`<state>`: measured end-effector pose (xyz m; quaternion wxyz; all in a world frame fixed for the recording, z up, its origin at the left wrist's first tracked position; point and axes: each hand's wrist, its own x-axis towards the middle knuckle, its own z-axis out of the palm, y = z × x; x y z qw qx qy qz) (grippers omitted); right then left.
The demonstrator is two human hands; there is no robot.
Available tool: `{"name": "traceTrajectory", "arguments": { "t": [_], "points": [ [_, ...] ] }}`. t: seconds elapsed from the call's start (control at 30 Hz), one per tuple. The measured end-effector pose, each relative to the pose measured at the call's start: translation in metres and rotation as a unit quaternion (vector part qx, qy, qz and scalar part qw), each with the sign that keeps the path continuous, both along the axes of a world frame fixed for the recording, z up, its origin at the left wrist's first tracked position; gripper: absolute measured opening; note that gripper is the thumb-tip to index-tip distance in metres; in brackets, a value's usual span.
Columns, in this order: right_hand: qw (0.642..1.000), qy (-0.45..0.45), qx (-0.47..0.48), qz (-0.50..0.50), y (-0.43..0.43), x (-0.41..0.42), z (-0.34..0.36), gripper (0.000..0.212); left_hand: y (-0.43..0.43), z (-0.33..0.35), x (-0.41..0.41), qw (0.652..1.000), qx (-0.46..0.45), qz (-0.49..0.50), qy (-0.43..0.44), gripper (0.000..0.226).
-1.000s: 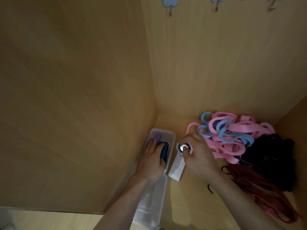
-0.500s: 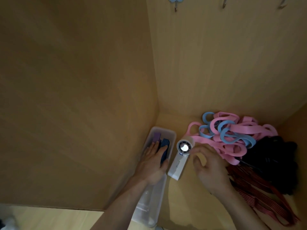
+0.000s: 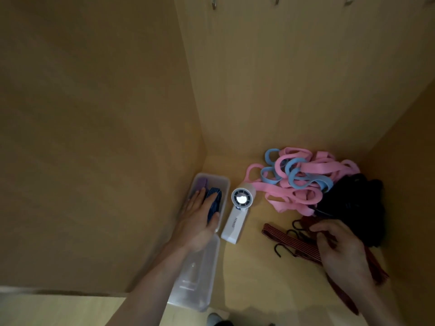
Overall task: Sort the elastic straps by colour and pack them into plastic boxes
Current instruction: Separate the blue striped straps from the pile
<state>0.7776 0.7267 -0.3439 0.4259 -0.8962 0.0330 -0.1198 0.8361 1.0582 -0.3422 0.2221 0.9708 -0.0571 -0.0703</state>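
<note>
Looking down through the head view, you have your left hand (image 3: 200,223) lying flat, fingers straight and relaxed, pressing on the dark blue straps (image 3: 215,196) inside the clear plastic box (image 3: 225,184). Just past those fingertips, a purple strap (image 3: 202,183) sits at the box's far end. Under your left wrist lies a second clear plastic piece (image 3: 200,281); you cannot tell whether it is a lid or another box.

Between your hands, just beside your left thumb, a white handheld fan (image 3: 236,218) lies on the wooden floor (image 3: 254,283).

Your right hand (image 3: 339,250) is over the red straps (image 3: 294,243), fingers curled down onto them. Whether they actually clasp a strap cannot be told. Black hooks show just left of those fingers. Touching the far side of this hand is a heap of black straps (image 3: 353,201), and beyond that a tangle of pink straps (image 3: 294,200) and light blue straps (image 3: 303,178).
</note>
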Motion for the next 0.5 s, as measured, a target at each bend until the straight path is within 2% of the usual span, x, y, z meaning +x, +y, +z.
{"name": "traceTrajectory", "arguments": {
  "t": [0.17,0.37,0.5],
  "points": [
    [1.0,0.01,-0.008,-0.012,-0.01,-0.011,-0.001,0.037,0.004,-0.001,0.001,0.999,0.027,0.004,-0.038,0.05],
    [1.0,0.028,0.003,-0.011,0.0,-0.023,-0.009,0.042,-0.01,-0.004,0.011,0.99,0.097,0.087,-0.049,0.04],
    [0.999,0.031,0.004,-0.008,0.005,-0.027,-0.016,0.045,-0.023,-0.004,0.023,0.981,0.154,0.119,-0.03,0.051]
  ]
}}
